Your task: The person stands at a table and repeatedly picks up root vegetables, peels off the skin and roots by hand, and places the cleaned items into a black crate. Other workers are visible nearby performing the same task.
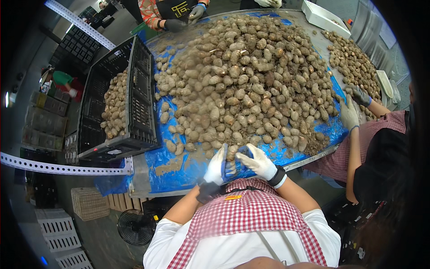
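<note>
In front of my apron, at the near edge of the heap, both my hands are in white gloves with blue palms. My left hand (217, 165) is closed on a small brown taro corm (231, 153), its fingers behind and under it. Close on the other side, my right hand (258, 162) has its fingers and thumb curved towards that corm; whether they touch it is unclear. Beyond my hands rises a large heap of taro corms (248, 77) with rootlets and soil. Blue plastic sheeting (168, 180) covers the table below.
A black plastic crate (142, 97), partly filled with corms, stands tilted at the left. Across the table are a co-worker's gloved hands (188, 21). Another co-worker's gloved hand (350, 111) works at the right, near a second corm pile (352, 60) and a white tray (326, 20).
</note>
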### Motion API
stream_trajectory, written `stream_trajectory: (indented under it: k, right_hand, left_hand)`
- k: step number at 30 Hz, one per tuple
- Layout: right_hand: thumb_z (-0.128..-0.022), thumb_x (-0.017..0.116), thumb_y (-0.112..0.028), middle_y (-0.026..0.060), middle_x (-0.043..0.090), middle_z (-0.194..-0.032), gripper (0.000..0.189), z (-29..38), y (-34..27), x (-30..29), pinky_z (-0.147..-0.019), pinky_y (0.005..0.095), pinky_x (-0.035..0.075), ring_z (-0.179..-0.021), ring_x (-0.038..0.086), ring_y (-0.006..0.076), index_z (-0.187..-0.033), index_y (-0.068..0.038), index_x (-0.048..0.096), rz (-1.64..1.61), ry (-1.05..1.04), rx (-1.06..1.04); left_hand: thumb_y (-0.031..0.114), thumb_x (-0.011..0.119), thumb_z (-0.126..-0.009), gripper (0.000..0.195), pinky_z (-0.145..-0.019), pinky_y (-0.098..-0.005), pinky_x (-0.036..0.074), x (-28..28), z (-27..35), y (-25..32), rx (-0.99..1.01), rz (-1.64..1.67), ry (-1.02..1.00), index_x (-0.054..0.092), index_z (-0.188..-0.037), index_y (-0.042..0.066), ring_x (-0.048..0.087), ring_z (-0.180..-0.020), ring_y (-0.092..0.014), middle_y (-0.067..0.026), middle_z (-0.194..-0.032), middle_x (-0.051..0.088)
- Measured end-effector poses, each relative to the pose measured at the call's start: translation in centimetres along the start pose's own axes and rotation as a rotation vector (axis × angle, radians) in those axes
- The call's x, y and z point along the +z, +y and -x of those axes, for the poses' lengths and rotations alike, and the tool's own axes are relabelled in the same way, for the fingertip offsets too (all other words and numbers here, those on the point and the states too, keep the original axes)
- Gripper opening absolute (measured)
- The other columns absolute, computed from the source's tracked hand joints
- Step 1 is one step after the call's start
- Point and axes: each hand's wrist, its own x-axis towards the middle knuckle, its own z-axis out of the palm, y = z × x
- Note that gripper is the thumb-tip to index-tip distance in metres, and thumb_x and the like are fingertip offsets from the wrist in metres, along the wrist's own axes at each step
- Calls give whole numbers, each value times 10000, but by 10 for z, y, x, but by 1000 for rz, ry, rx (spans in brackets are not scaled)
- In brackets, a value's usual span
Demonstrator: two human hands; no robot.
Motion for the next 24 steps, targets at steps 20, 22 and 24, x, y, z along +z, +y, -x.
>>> stream_trajectory:
  k: [20, 22, 24]
  right_hand:
    - [-972, 552, -334, 81, 561, -637, 336, 7, 65, -16, -461, 332, 470, -511, 584, 178, -984, 3, 550, -258, 280, 362]
    - [-972, 557, -304, 87, 556, -640, 325, 7, 79, -33, -496, 368, 472, -509, 571, 200, -1081, 2, 557, 90, 369, 118]
    - [-948, 559, -273, 123, 586, -741, 286, 3, 84, -44, -535, 398, 474, -558, 577, 251, -1025, 2, 580, 202, 314, 114]
  left_hand:
    - [224, 598, -949, 186, -491, -246, 431, -6, -2, 11, 383, -842, 610, 566, -1005, 50, 516, -583, -81, -11, -730, 548]
    - [179, 603, -921, 208, -656, -295, 498, -1, -11, 20, 685, -1159, 533, 614, -1050, 15, 596, -711, -142, -77, -835, 637]
    - [147, 619, -879, 231, -803, -381, 513, 12, -32, 24, 1032, -1490, 282, 647, -1048, -8, 651, -869, -277, -159, -946, 680]
